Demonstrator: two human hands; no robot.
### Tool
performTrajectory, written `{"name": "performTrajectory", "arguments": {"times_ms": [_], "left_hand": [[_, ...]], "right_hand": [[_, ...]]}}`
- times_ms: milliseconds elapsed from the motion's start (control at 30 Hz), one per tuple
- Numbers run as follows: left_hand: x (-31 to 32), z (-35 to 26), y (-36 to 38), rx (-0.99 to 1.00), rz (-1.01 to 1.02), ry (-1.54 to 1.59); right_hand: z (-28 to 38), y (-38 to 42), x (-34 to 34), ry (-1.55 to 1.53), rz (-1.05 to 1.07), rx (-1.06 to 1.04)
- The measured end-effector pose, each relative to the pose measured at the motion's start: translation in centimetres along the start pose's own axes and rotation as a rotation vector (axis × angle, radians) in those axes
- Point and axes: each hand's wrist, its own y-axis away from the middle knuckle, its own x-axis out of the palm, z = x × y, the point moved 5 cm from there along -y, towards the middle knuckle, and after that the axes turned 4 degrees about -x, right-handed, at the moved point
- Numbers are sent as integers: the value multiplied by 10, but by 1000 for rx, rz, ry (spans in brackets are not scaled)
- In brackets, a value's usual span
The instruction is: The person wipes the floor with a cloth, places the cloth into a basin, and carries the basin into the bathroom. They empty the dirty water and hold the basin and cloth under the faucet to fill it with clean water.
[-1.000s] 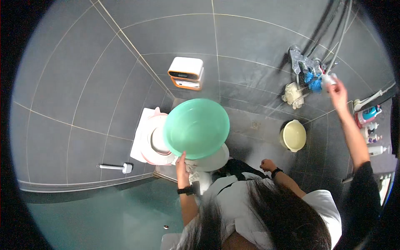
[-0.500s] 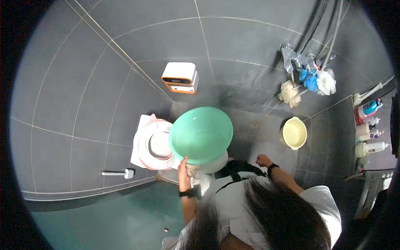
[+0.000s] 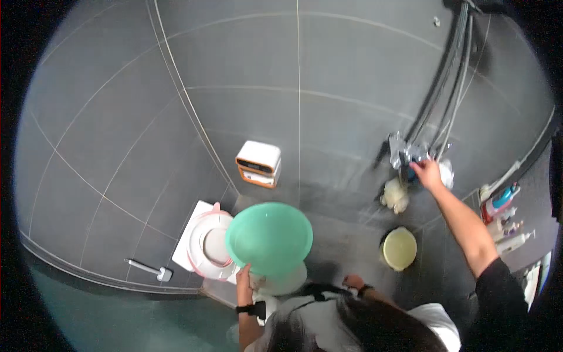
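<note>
My left hand [image 3: 244, 280] grips the near rim of a large green basin [image 3: 270, 234], with the thumb over the edge. The basin sits beside a white toilet with a pink-edged seat [image 3: 202, 243] and overlaps its right side. Under the basin's near side a pale, whitish rounded thing [image 3: 287, 283] shows in part. My right hand [image 3: 353, 282] is held low by my body, fingers curled in a fist. I see nothing in it, and it is apart from the basin. Dark bands are on both my wrists.
Another person's hand [image 3: 429, 174], black-sleeved, reaches to the shower tap [image 3: 404, 149] on the wall. A cream bath puff [image 3: 395, 196] hangs below. A yellow basin [image 3: 400, 249] stands on the floor. Bottles [image 3: 503, 199] line the right; a toilet brush [image 3: 152, 268] is left.
The view has tilted up, so the room appears lower. Another person's black-sleeved arm has come in from the right to the tap. My left hand keeps its grip on the basin.
</note>
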Motion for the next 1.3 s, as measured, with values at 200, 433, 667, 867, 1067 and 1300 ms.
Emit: {"name": "performTrajectory", "arguments": {"times_ms": [200, 433, 667, 867, 1067, 1300], "left_hand": [[13, -9, 3, -10, 32, 57], [8, -10, 5, 14, -16, 62], [-14, -4, -5, -26, -34, 15], [7, -19, 3, 5, -49, 26], [36, -9, -13, -169, 121, -61], [136, 21, -25, -196, 282, 1]], "right_hand": [[-39, -9, 67, -98, -112, 347], [110, 236, 204, -610, 274, 267], [148, 409, 338, -474, 1057, 358], [142, 415, 356, -456, 1100, 352], [134, 429, 361, -418, 1044, 318], [74, 452, 346, -595, 996, 645]]}}
